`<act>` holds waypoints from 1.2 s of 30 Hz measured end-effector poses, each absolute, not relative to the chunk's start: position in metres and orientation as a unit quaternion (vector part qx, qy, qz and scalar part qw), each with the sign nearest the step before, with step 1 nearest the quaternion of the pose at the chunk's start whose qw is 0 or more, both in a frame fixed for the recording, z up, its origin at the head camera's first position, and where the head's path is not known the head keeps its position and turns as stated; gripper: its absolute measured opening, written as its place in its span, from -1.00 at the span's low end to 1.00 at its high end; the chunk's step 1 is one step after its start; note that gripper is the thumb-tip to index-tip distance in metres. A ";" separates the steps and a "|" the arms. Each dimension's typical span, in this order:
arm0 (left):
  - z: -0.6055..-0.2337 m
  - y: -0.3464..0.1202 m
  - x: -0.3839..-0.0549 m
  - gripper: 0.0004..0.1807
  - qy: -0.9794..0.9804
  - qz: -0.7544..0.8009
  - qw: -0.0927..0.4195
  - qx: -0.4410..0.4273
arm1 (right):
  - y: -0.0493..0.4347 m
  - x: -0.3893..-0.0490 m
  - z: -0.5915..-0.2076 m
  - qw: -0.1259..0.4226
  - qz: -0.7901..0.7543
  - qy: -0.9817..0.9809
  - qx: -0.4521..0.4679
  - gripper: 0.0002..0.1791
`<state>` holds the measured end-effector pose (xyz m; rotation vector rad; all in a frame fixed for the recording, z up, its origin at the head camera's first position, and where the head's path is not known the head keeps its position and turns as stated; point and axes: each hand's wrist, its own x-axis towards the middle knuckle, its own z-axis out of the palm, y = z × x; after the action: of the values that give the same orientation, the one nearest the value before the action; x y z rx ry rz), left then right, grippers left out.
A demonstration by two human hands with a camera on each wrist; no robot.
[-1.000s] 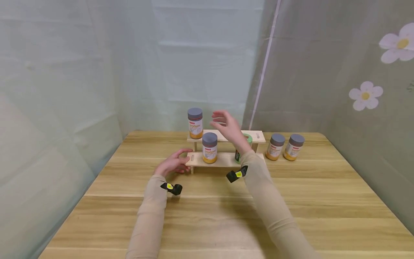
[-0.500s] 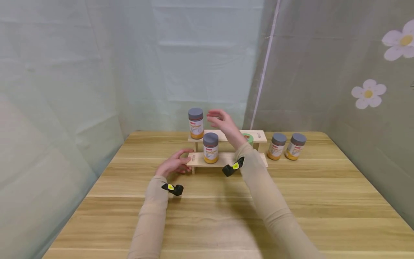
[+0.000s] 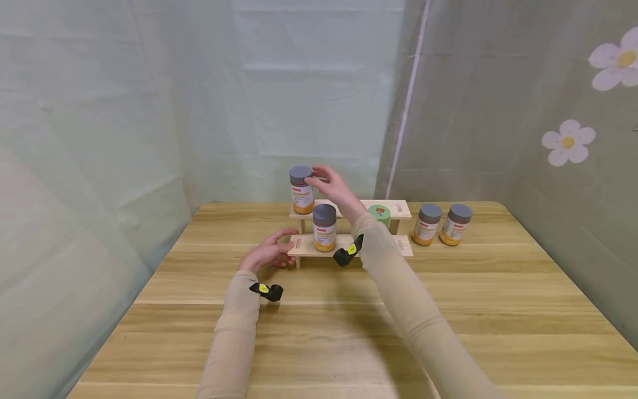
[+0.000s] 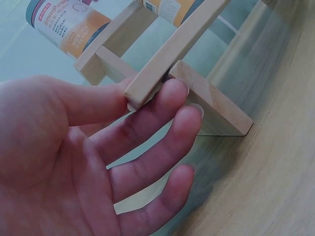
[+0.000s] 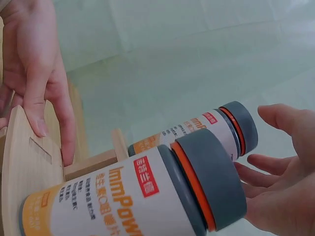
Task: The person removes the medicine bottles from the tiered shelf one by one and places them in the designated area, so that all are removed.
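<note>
Clock refs = head view, from ctr of wooden rack (image 3: 343, 240).

LH (image 3: 264, 253) is gripping the rack's lower board at its left end, approx 8–9 o'clock: thumb is pressing on one face, index is backing the other, remaining fingers are curving alongside (L wrist view).

RH (image 3: 338, 188) is hovering at 11, thumb + fingers spreading wide by the right side of the cap on top-tier jar (image 3: 302, 191). Hand isn't wrapping the jar; can't tell if any fingertip is touching. That jar is standing upright on the upper board, approx 10.

Lower-tier jar (image 3: 325, 228) is standing upright on the lower board, approx 9. Both are showing grey caps, white/orange labels.

Green container (image 3: 381, 213) is sitting approx 2, R sleeve (image 3: 413, 305) partly hiding it; can't see its base.

2 similar jars, inner jar (image 3: 426, 225) + outer jar (image 3: 456, 225), are standing side by side on wood table (image 3: 299, 343) at 3, just beside the rack.

Pale curtain (image 3: 319, 100) is hanging at 12, grey flowered curtain (image 3: 478, 127) at 2.
</note>
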<state>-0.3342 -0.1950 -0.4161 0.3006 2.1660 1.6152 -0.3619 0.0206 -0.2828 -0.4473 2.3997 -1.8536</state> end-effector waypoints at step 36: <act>-0.411 -0.190 -0.333 -0.43 0.774 0.587 0.211 0.107 | 0.016 -0.360 -0.261 -0.032 -0.604 0.782 -0.151 -0.31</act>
<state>-0.3333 -0.1896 -0.4110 0.2985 2.1502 1.6322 -0.3597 0.0163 -0.2614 -0.4830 2.5094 -1.9368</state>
